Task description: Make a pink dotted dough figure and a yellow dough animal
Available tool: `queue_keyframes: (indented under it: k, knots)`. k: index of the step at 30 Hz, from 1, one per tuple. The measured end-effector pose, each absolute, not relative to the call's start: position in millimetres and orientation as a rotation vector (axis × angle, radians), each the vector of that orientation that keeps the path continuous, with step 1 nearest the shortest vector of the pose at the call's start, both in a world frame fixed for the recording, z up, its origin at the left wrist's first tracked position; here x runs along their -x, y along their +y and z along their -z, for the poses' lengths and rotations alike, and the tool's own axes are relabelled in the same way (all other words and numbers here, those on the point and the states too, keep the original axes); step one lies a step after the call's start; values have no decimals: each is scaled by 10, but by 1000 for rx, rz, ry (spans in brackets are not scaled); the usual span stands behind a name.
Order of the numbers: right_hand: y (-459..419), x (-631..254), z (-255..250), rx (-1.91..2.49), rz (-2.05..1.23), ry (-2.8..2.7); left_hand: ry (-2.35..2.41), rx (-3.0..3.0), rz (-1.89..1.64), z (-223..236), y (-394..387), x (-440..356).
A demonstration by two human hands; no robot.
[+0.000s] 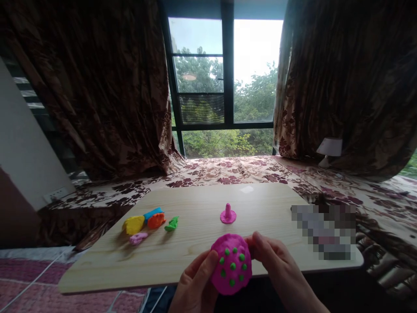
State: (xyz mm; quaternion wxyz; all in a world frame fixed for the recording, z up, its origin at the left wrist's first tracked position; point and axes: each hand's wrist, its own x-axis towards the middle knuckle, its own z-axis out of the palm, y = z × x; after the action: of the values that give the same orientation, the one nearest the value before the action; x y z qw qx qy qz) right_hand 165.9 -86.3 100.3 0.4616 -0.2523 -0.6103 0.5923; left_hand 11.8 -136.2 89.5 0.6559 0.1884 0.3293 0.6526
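My left hand (199,278) grips a round, flat magenta clay disc (227,280) by its left edge, thumb on the front. Several small green clay dots stud the disc's face. At the disc's upper right edge, my right hand (275,261) has its thumb and fingers drawn together, fingertips against or just beside the rim. Whether a small bit lies between those fingertips is hidden. Beyond the disc, a magenta clay piece (228,216) stands on the table, a short upright stem on a flat round base.
On the left of the wooden table (195,200) lie yellow (133,225), blue (153,213), orange (156,221), green (172,223) and pale pink clay lumps (138,238). A blurred-out item (322,232) rests at the right. A small lamp (329,148) stands by the curtain.
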Motion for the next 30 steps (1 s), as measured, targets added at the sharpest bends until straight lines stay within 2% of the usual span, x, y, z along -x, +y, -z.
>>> queue_keyframes:
  k: [10, 19, 30]
  knots:
    - [-855, -1651, -950, 634, -1637, -1483, 755, -471, -1425, -923, -1365, -190]
    - [-761, -1640, -897, 683, -1519, -1500, 742, -422, -1435, -913, -1310, -201]
    - [-563, -1668, -898, 656, -1608, -1379, 877, -540, -1454, -862, -1107, -112]
